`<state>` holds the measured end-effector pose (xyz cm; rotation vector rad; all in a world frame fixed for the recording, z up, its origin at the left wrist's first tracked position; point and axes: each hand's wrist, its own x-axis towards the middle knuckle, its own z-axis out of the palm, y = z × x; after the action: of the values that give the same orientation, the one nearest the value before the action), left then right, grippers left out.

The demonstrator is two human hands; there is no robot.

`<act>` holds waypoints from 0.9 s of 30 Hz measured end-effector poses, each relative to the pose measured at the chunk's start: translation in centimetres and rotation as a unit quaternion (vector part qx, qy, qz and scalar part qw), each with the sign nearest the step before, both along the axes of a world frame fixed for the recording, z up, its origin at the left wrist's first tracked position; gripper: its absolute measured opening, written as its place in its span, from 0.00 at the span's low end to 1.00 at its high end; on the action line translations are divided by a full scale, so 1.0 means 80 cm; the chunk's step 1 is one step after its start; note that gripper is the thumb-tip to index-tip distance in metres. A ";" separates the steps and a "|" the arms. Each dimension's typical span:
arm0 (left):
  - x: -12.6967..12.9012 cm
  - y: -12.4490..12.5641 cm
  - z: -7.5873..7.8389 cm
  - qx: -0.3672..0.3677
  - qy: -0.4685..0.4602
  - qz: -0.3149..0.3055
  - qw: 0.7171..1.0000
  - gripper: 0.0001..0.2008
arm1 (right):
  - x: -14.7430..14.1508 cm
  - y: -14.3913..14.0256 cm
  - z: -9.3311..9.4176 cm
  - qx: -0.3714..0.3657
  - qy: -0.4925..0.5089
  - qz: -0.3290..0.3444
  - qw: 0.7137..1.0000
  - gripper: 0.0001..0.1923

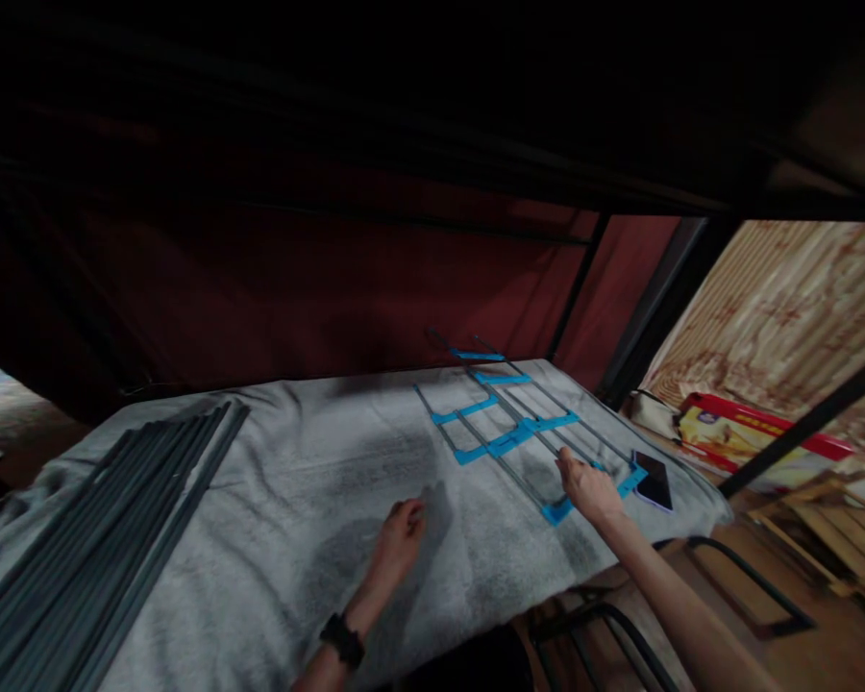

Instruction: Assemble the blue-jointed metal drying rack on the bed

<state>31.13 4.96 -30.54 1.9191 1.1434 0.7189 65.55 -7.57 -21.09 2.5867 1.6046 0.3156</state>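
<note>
A frame of thin grey rods and blue connecting pieces point(510, 437) lies on the grey cloth at the right of the table. My right hand point(589, 488) is closed over the near part of this frame, between blue pieces; its fingers partly hide what they grip. To the left of the frame, my left hand point(402, 531) hovers above the cloth with its fingers curled and nothing visible in them. A black band point(342, 641) is on my left wrist.
A bundle of grey rods point(126, 519) lies on the cloth point(295, 500) at the left. A phone point(653, 480) rests beside the frame. Black metal chairs point(756, 586) stand at the table's near right edge. A dark post point(684, 288) and a red-yellow box point(742, 437) are farther right.
</note>
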 end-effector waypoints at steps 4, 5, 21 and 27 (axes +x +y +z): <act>0.105 0.021 0.022 0.091 0.100 -0.072 0.988 0.24 | 0.007 -0.006 0.007 0.006 0.001 0.003 1.000 0.14; 0.127 0.027 0.027 0.121 0.137 -0.102 0.978 0.27 | 0.011 -0.009 0.011 0.008 0.002 0.006 1.000 0.14; 0.271 0.104 0.015 0.219 0.372 -0.221 0.874 0.28 | 0.046 -0.036 0.009 0.027 0.000 0.035 0.999 0.06; 0.276 0.114 0.019 0.244 0.367 -0.223 0.869 0.21 | 0.047 -0.030 -0.006 0.024 0.019 0.043 0.999 0.06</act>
<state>53.18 14.05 -29.04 2.9040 0.8997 -0.0236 69.32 -9.98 -21.61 2.5771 1.7463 0.3166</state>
